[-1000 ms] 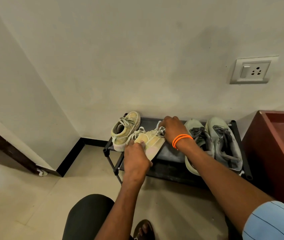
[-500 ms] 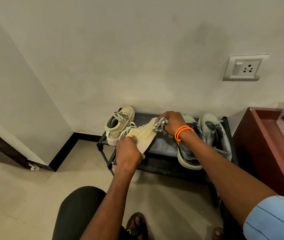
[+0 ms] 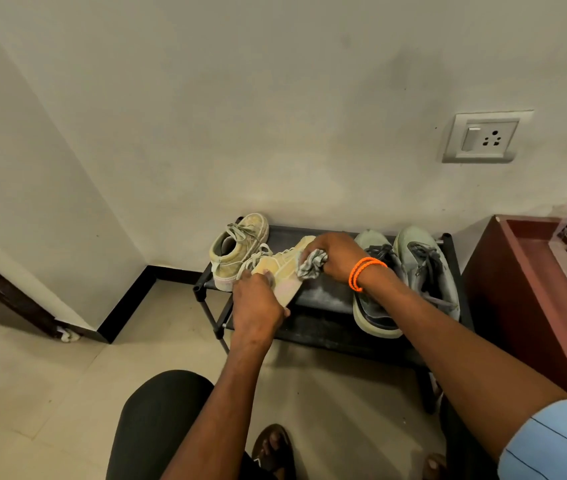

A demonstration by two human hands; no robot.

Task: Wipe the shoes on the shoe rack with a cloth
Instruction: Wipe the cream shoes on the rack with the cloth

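Note:
My left hand (image 3: 258,308) grips the heel end of a yellowish sneaker (image 3: 284,271), tipped on its side above the black shoe rack (image 3: 323,296). My right hand (image 3: 335,252), with orange bands at the wrist, holds a crumpled grey cloth (image 3: 311,265) against the sneaker's side near the toe. The matching yellowish sneaker (image 3: 237,249) stands upright at the rack's back left. Two grey sneakers (image 3: 424,271) lie side by side on the rack's right half.
The rack stands against a pale wall with a switch and socket plate (image 3: 484,138) above it. A reddish-brown cabinet (image 3: 517,289) stands close on the right. My knee (image 3: 157,424) and sandalled feet rest on the tiled floor below.
My right hand has drawn the cloth back along the sneaker from the toe toward its middle. The left hand keeps its hold; the camera view has shifted slightly.

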